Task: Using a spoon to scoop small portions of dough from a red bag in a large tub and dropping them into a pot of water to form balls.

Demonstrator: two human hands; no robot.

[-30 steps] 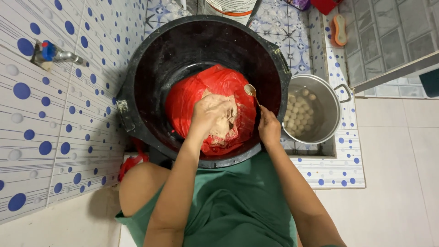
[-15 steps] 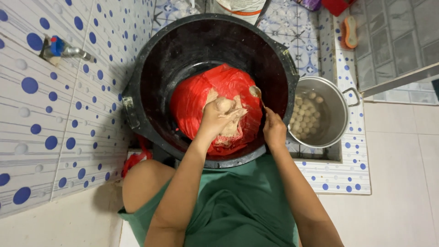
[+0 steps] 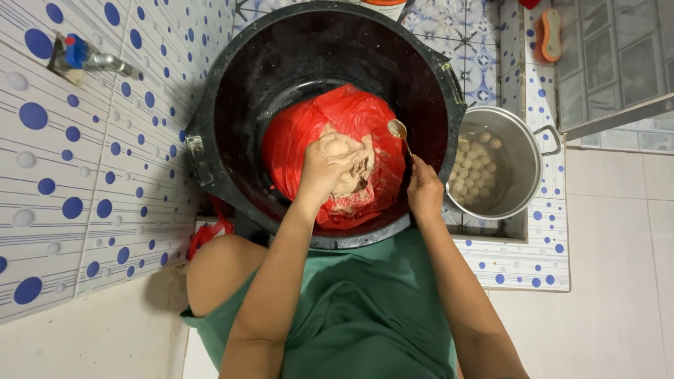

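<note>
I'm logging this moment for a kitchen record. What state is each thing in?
Left hand: closed around a lump of paste.
Right hand: gripping the spoon, bowl raised.
Red bag: open, paste inside.
Black tub: upright, holding the bag.
Metal pot: uncovered, holding pale balls.

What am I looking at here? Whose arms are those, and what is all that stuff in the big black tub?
The camera sits on a person's head and looks straight down, so you see that person's own two arms. The left hand squeezes a lump of pale brown paste. The right hand holds a small metal spoon. The paste lies in a red plastic bag inside a big round black tub. Beside the tub stands a shiny metal pot holding small pale balls. Around them are white tiles with blue dots.
</note>
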